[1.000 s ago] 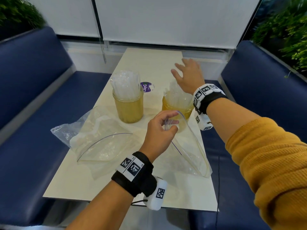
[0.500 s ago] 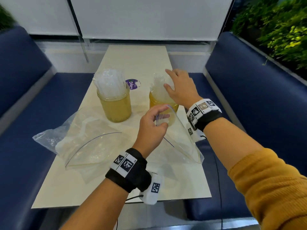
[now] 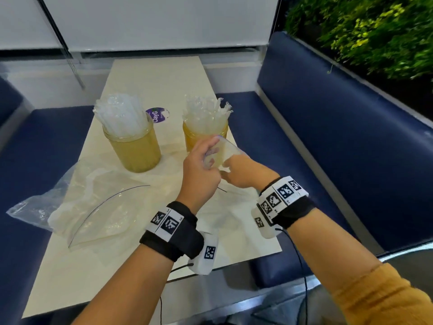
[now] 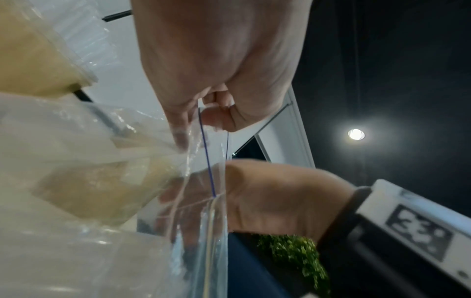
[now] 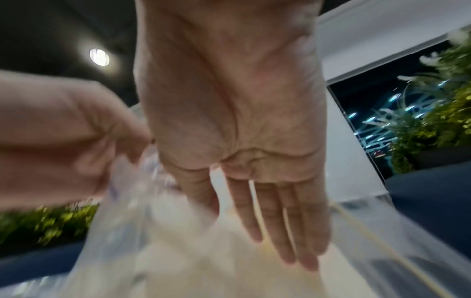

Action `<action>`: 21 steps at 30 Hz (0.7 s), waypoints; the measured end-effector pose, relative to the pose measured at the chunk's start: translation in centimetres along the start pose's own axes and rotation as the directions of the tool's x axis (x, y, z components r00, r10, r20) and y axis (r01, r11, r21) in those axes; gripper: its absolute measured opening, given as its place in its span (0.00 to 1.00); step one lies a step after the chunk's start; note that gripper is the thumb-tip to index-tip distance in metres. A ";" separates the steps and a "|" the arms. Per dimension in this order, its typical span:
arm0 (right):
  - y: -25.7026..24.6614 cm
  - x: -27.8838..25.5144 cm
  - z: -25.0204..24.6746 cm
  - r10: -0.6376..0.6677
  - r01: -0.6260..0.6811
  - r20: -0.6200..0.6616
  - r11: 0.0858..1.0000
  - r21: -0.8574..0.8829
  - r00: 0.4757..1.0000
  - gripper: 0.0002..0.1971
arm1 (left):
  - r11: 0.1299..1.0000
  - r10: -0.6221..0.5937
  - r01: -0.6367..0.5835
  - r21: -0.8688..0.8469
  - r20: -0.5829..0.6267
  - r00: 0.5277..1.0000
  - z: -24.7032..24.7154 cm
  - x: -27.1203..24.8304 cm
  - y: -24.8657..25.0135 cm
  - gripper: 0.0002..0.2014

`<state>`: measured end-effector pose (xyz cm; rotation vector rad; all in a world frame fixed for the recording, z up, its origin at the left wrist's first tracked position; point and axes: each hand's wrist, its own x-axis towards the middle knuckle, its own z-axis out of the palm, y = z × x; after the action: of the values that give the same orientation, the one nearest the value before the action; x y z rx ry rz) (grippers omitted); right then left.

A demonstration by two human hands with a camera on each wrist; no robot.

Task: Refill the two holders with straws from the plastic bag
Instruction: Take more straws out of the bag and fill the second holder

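Two yellowish jar holders stand on the table, the left holder (image 3: pixel 137 151) and the right holder (image 3: pixel 194 137), each packed with clear wrapped straws (image 3: pixel 123 118). In front of the right holder my left hand (image 3: pixel 209 153) pinches the raised rim of a clear zip bag (image 3: pixel 228 150); the left wrist view shows thumb and finger on its blue zip line (image 4: pixel 206 153). My right hand (image 3: pixel 234 167) reaches into the bag's mouth, and its fingers (image 5: pixel 270 217) lie straight inside the plastic, holding nothing I can see.
A second clear bag (image 3: pixel 93 205) lies flat on the table's left side, partly over the edge. A purple sticker (image 3: pixel 157 115) sits between the holders. Blue benches (image 3: pixel 328 141) flank the narrow table (image 3: pixel 152 83); plants (image 3: pixel 375 31) rise behind the right bench.
My right hand came back from the straws above the right holder and slid into the bag's mouth. My left hand kept its pinch on the bag's rim.
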<state>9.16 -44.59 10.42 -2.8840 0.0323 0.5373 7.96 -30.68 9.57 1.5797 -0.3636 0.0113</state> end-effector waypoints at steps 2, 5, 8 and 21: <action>0.5 0.8 2.2 0.068 -0.062 0.058 0.992 -0.106 0.996 0.34 | 1.000 0.004 -0.004 0.005 0.017 1.000 -0.1 -0.5 -0.1 0.38; 1.1 1.7 3.9 0.135 -0.114 0.096 0.974 -0.196 0.986 0.35 | 1.000 -0.008 0.008 0.009 0.033 0.999 -0.2 -1.2 -0.2 0.38; 1.0 2.0 4.4 0.131 -0.103 0.135 0.975 -0.197 0.982 0.33 | 1.000 -0.005 0.004 0.030 0.042 0.999 -0.3 -1.5 -0.3 0.38; -0.8 -0.9 -1.5 0.109 -0.109 0.157 0.994 -0.010 0.982 0.18 | 0.949 0.137 -0.172 0.265 0.147 0.980 -1.0 -1.3 -1.2 0.34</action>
<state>8.88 -44.10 12.32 -2.8439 0.1670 0.7837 7.21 -29.40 8.19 1.8296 -0.6066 0.0869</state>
